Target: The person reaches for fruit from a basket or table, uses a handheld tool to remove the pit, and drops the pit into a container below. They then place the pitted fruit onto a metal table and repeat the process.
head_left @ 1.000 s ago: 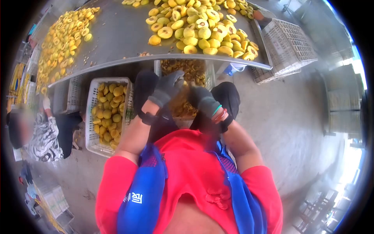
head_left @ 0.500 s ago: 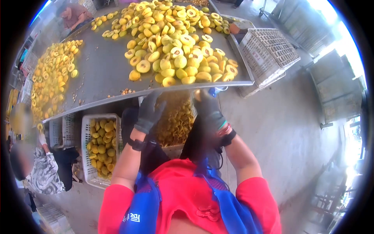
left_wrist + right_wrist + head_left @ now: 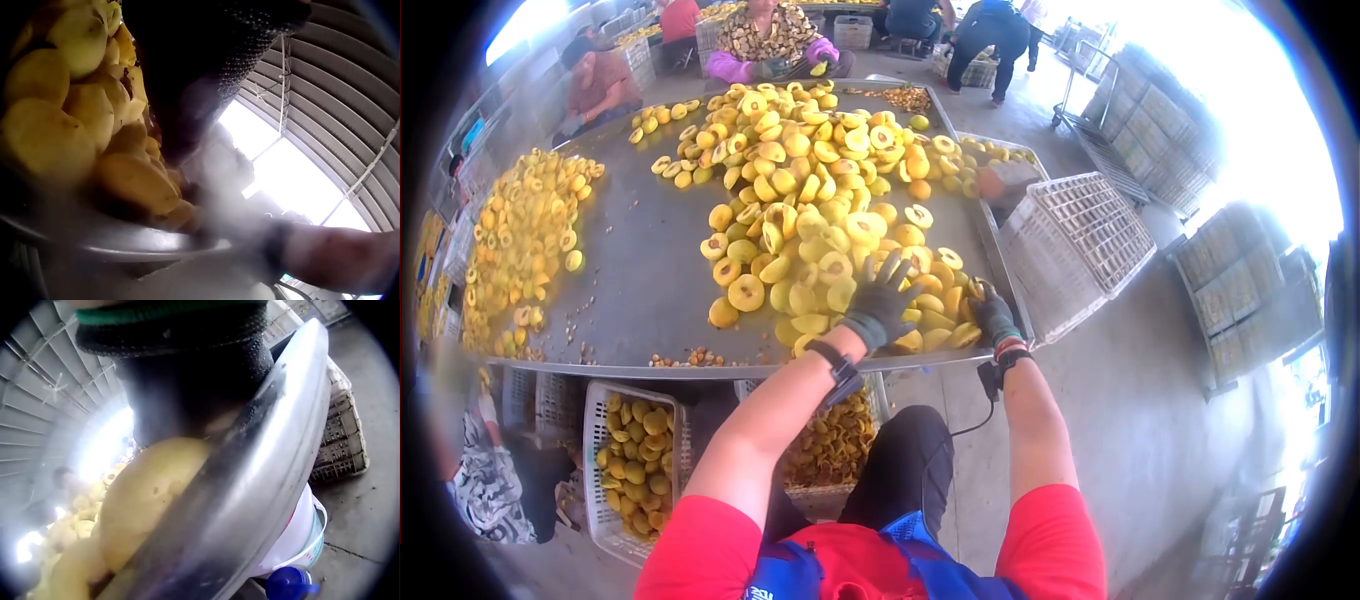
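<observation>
Halved yellow peaches [image 3: 795, 170], several with brown pit hollows, lie heaped on a metal table [image 3: 640, 260]. My gloved left hand [image 3: 880, 305] rests on the near right part of the heap, fingers spread over the fruit. By the table's right rim, my gloved right hand [image 3: 994, 314] reaches into the edge of the heap, close to the left one. In the right wrist view a large peach half [image 3: 153, 494] sits under that glove, against the metal rim [image 3: 250, 481]. The right fingertips are mostly hidden, and I cannot tell whether they grip anything.
Below the table stand a white crate [image 3: 595, 500] of peaches and a basket [image 3: 878, 395] of brownish-yellow pieces between my knees. White crates [image 3: 1070, 260] stack beside the right rim. Another peach heap [image 3: 525, 240] lies left. A person [image 3: 775, 45] works across the table.
Both hands have moved from above the basket at my knees, forward and up onto the peach heap. The head view has tilted up, showing people across the table.
</observation>
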The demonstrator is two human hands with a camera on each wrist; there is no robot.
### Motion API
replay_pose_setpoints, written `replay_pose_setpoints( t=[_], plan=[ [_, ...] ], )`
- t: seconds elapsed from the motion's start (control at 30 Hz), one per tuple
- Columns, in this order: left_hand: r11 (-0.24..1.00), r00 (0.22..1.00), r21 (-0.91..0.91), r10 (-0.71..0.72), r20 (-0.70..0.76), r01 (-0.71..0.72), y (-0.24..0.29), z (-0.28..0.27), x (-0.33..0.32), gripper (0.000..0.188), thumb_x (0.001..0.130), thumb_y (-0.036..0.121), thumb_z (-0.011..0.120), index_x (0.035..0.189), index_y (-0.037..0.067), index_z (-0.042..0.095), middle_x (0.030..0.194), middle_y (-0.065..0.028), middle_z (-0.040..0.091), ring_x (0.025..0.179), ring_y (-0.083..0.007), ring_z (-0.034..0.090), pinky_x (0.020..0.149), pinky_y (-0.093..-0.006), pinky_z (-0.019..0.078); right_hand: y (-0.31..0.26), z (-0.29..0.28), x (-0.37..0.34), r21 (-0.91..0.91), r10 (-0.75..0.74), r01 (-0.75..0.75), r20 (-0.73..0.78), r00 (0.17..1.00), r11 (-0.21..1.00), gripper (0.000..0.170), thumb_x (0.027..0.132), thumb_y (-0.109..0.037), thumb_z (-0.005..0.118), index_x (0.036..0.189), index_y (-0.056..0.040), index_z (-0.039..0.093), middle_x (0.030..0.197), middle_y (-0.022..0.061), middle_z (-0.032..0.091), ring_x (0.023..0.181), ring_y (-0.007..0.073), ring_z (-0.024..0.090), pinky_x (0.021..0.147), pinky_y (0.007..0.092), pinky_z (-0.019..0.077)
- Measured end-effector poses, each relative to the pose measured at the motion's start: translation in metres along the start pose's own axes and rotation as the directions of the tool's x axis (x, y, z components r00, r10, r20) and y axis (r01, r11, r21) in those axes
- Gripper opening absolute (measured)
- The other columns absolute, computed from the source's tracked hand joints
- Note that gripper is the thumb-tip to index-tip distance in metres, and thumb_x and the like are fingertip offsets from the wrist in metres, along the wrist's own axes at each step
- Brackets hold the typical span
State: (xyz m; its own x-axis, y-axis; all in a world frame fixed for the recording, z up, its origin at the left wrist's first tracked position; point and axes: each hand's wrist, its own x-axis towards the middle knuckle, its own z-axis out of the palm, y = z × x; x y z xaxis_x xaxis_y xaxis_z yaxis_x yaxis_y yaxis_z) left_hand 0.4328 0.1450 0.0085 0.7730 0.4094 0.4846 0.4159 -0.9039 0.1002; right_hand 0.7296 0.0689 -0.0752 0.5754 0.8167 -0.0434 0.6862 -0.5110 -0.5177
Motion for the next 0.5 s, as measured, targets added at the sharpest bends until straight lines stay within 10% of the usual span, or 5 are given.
replay_pose_setpoints(
  t=[0.37, 0.43, 0.5],
  plan=[
    [0.968, 0.946, -0.067, -0.221, 0.236, 0.243, -0.049, 0.006, -0.018, 0.061, 0.073, 0.058, 0.063, 0.121, 0.022, 0.057, 0.139, -0.0076, 0.040, 0.134, -0.0325, 0.030, 0.106, -0.0578, 0.0219, -0.032, 0.081, 0.001, 0.370, -0.171, 0.114, 0.124, 0.978, 0.922, 0.050, 0.080, -0.037, 0.059, 0.124, -0.0137, 0.054, 0.112, 0.0169, 0.062, 0.104, 0.0310, 0.060, 0.087, 0.0364, 0.0475],
    [0.971, 0.945, -0.024, -0.228, 0.235, 0.240, -0.069, -0.004, -0.038, 0.061, 0.073, 0.059, 0.063, 0.121, 0.021, 0.058, 0.140, -0.0074, 0.039, 0.134, -0.0322, 0.029, 0.106, -0.0574, 0.0226, -0.077, 0.087, -0.012, -0.061, -0.531, 0.538, 0.100, 0.841, 0.841, 0.038, 0.081, -0.028, 0.055, 0.114, -0.0100, 0.057, 0.109, 0.0136, 0.062, 0.105, 0.0278, 0.058, 0.087, 0.0339, 0.0472],
    [0.967, 0.927, 0.060, -0.255, 0.274, 0.248, -0.084, -0.021, -0.054, 0.062, 0.074, 0.060, 0.062, 0.122, 0.021, 0.057, 0.142, -0.0073, 0.037, 0.135, -0.0321, 0.026, 0.106, -0.0586, 0.0217, -0.111, 0.096, -0.024, -0.502, -0.807, 0.726, 0.089, 0.584, 0.470, 0.027, 0.083, -0.019, 0.051, 0.104, -0.0063, 0.061, 0.105, 0.0103, 0.062, 0.106, 0.0247, 0.055, 0.086, 0.0315, 0.0468]
  ],
)
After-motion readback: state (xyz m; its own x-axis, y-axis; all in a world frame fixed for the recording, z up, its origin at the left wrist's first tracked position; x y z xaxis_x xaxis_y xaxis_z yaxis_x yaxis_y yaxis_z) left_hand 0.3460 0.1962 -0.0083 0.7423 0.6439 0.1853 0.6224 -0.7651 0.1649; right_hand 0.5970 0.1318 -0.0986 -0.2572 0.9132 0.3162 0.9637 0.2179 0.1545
